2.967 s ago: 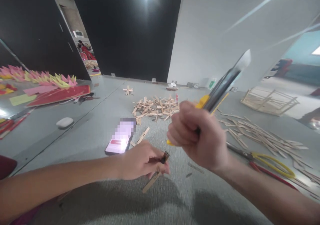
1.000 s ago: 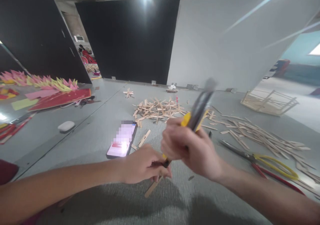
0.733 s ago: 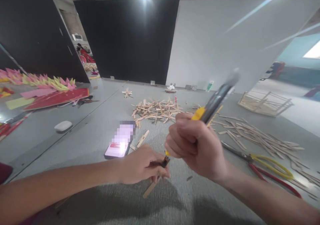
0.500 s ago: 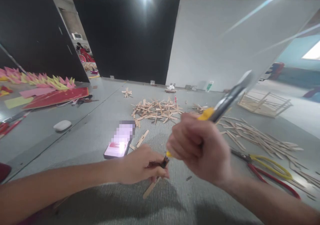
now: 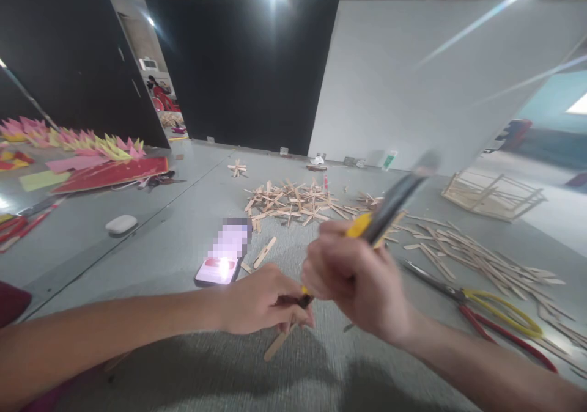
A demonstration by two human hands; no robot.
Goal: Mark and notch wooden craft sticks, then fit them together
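My left hand (image 5: 261, 302) is closed, pinching a flat wooden craft stick (image 5: 277, 346) that points down towards me. A small dark piece (image 5: 304, 302) shows at its fingertips; I cannot make out what it is. Wrapped round a yellow and black hand tool (image 5: 385, 210), my right hand (image 5: 353, 277) is closed just beside the left. The tool's long dark upper end is blurred and slants up to the right. Its yellow lower tip meets the dark piece at my left fingers.
Red-and-yellow-handled shears (image 5: 458, 296) lie at right below a spread of loose sticks (image 5: 486, 256). Sticks joined in star shapes (image 5: 291, 201) are heaped ahead. A phone (image 5: 224, 253) and a white case (image 5: 121, 224) lie left. A stick frame (image 5: 493, 195) stands far right.
My right hand and its tool have dipped slightly down and left, the tool's upper end swinging lower. My left hand keeps its pinch. The whole view has shifted a little.
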